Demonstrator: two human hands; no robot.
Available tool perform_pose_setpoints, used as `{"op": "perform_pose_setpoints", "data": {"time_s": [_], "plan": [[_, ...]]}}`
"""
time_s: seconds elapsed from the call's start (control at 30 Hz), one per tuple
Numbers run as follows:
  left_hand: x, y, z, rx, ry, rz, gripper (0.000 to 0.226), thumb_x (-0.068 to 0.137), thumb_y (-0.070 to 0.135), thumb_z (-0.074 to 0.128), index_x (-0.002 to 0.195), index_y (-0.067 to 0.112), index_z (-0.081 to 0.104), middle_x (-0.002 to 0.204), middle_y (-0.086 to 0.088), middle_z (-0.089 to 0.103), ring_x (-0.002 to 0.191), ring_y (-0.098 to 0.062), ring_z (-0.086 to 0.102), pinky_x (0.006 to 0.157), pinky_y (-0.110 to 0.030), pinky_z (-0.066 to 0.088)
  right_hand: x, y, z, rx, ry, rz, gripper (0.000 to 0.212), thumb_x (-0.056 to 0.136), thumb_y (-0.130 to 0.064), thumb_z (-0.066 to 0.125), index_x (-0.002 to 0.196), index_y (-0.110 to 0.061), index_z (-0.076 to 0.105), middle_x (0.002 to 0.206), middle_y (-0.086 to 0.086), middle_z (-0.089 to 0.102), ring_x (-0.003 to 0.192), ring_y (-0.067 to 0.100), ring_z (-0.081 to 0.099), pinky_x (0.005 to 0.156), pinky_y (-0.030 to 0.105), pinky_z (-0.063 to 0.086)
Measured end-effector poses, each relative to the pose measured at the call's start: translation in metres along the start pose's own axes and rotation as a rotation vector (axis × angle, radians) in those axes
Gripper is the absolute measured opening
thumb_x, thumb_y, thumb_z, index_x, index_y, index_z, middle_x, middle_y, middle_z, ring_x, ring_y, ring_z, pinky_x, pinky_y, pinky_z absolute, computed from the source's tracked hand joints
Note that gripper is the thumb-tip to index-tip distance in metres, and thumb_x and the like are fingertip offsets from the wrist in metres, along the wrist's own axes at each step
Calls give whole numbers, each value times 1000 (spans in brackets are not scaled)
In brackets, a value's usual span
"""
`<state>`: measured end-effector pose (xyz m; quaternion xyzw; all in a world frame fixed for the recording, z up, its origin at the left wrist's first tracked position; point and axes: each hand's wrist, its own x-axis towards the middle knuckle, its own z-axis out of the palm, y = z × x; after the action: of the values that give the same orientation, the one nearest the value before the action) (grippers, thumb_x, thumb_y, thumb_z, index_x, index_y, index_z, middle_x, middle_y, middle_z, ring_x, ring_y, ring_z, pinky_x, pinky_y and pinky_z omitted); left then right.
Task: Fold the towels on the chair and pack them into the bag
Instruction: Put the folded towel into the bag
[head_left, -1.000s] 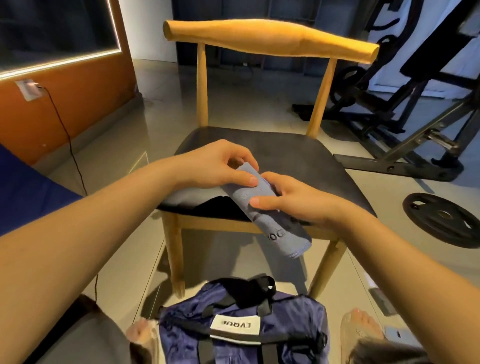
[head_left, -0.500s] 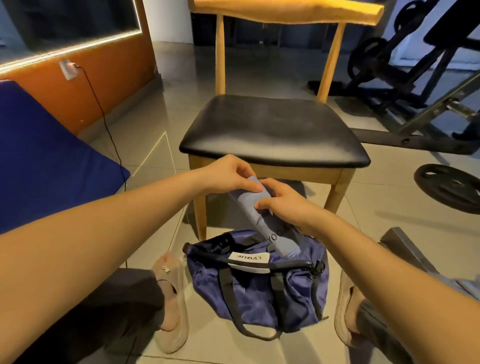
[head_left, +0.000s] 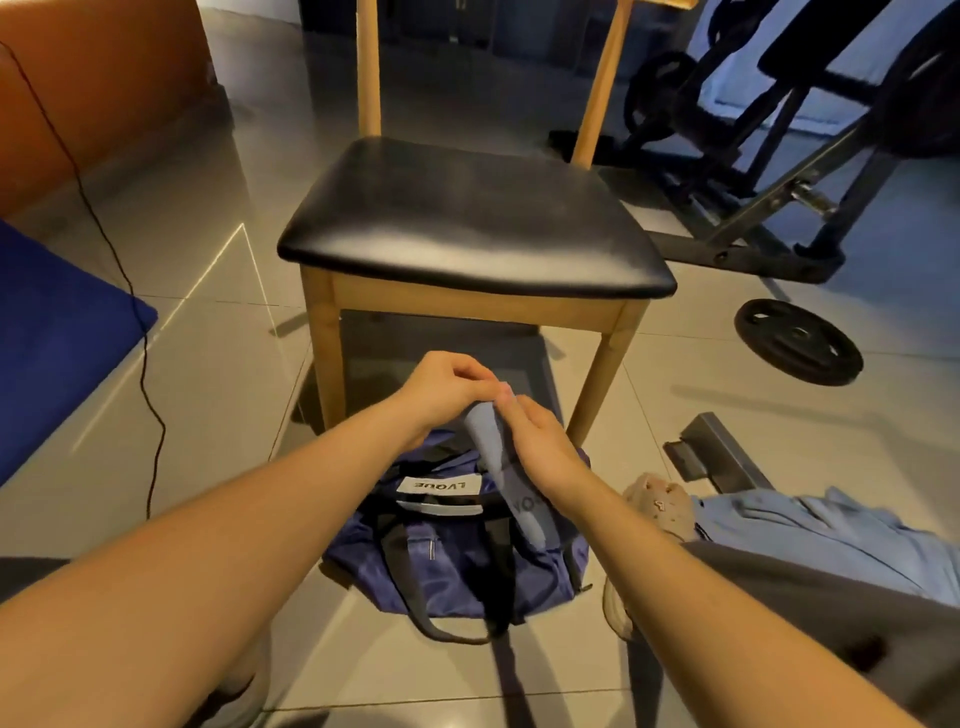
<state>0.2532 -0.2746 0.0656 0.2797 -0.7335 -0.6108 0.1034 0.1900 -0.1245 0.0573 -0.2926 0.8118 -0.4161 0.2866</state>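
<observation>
A folded grey-blue towel (head_left: 491, 447) hangs down from both my hands, just above the navy duffel bag (head_left: 452, 566) on the floor. My left hand (head_left: 441, 389) pinches the towel's top end. My right hand (head_left: 535, 441) grips it from the right side. The towel's lower end (head_left: 530, 514), with dark letters on it, reaches into the bag's top. The wooden chair (head_left: 467, 228) with a black seat stands right behind the bag, and no towel lies on its seat.
A blue mat (head_left: 57, 332) and a black cable (head_left: 140, 312) lie at the left. A weight plate (head_left: 800, 340), gym machine (head_left: 753, 156) and metal bench foot (head_left: 711, 457) stand at the right. My feet in pale sandals (head_left: 660, 504) flank the bag.
Both hands have carried the towel down from the chair seat's front edge to the bag on the floor. The view has tilted downward with them.
</observation>
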Motion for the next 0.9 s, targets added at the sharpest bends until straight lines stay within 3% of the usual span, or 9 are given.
{"op": "perform_pose_setpoints", "data": {"time_s": [0.07, 0.17, 0.3, 0.4, 0.53, 0.6, 0.7, 0.77, 0.9], "plan": [[1, -3, 6, 2, -23, -24, 2, 86, 17, 79, 88, 15, 80, 93, -4, 76, 96, -19, 70, 85, -37, 60, 1, 9, 7, 54, 63, 37, 74, 94, -78, 24, 129, -27, 65, 122, 0, 69, 112, 18, 64, 102, 45, 50], [5, -10, 21, -15, -30, -51, 6, 89, 18, 77, 86, 14, 79, 91, -5, 76, 93, -18, 70, 75, -31, 59, 10, 23, 12, 48, 161, 105, 65, 105, -60, 25, 130, -17, 68, 121, 8, 71, 112, 23, 65, 101, 42, 50], [7, -31, 52, -59, -121, -150, 14, 93, 20, 74, 98, 8, 79, 92, -5, 77, 82, -11, 70, 59, -18, 53, 9, 70, -1, 0, 265, 128, 56, 106, -54, 32, 87, -21, 72, 89, 5, 72, 86, 23, 66, 81, 38, 51], [7, -48, 80, -89, -178, -192, 18, 96, 20, 70, 100, 4, 78, 91, -10, 77, 81, -17, 69, 68, -25, 58, 0, 119, -32, -114, 268, 143, 53, 106, -54, 32, 79, -20, 62, 86, 7, 68, 80, 25, 61, 74, 38, 48], [15, -81, 104, 109, -45, -158, 15, 90, 17, 72, 79, 7, 76, 72, -9, 72, 69, -22, 64, 74, -40, 57, -12, 158, -79, -365, 137, 199, 57, 108, -41, 40, 57, -17, 43, 58, 3, 48, 57, 19, 45, 63, 36, 38], [15, -96, 113, 204, -4, -159, 18, 85, 18, 76, 75, 4, 74, 74, -12, 71, 71, -28, 63, 77, -46, 58, -10, 169, -87, -531, 82, 201, 57, 107, -39, 41, 55, -16, 38, 56, 5, 42, 55, 23, 40, 60, 36, 33], [11, -107, 132, 295, 19, -149, 27, 83, 26, 81, 73, 2, 73, 79, -15, 72, 77, -32, 67, 76, -44, 57, -3, 180, -79, -690, 21, 103, 46, 108, -37, 39, 70, -14, 52, 72, 13, 59, 71, 36, 54, 61, 37, 34], [9, -113, 147, 322, 45, -133, 28, 82, 30, 83, 69, 7, 74, 71, -9, 71, 74, -29, 67, 73, -42, 57, 1, 186, -72, -733, 18, 41, 33, 108, -33, 37, 97, -13, 61, 95, 18, 68, 87, 40, 60, 64, 39, 36], [12, -119, 173, 304, 103, -181, 45, 83, 41, 81, 61, 3, 72, 58, -12, 66, 60, -32, 64, 63, -44, 55, 7, 200, -67, -720, 65, -10, 42, 108, -37, 41, 146, -20, 45, 103, 21, 70, 94, 43, 63, 64, 38, 34]]}}
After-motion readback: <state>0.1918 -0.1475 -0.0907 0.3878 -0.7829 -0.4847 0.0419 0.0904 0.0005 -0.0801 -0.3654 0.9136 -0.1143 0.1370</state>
